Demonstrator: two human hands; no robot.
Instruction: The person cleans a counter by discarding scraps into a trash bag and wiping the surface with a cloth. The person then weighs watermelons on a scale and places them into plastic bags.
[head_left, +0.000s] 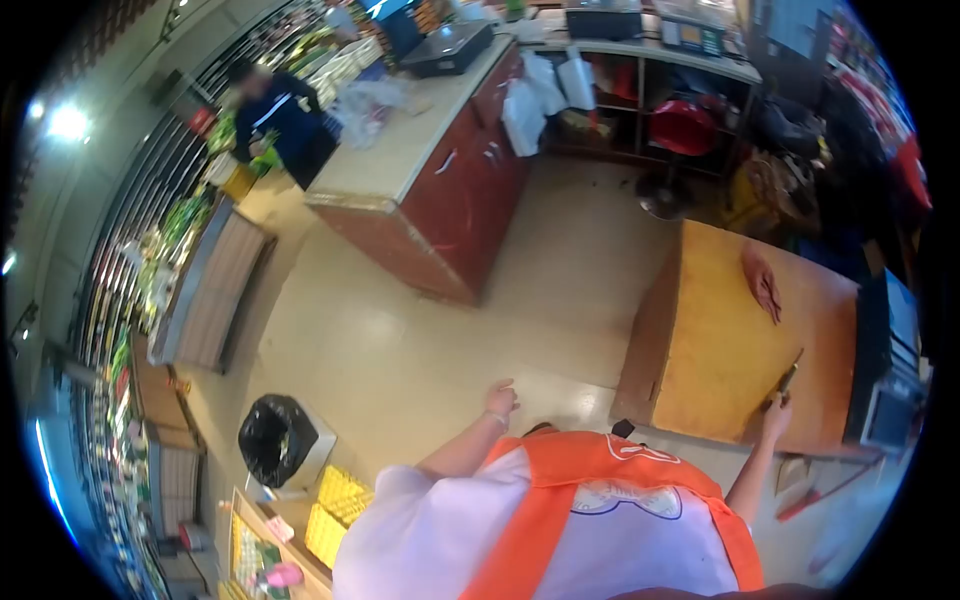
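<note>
1 slim, pointed tool [790, 376], apparently a knife, is gripped in the right hand [778, 414] over the broad yellow-brown wooden tabletop [720, 330]; contact with the wood is unclear. The left hand [502, 400] hangs loosely open, apparently holding nothing, well apart. A firm grip, tip facing away from the body and left fingers clear, should serve best.

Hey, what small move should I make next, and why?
I'd probably bring your left hand to the yellow-topped table: that hand looks empty, out over the floor, while your right hand holds a slim tool over the table.
</note>
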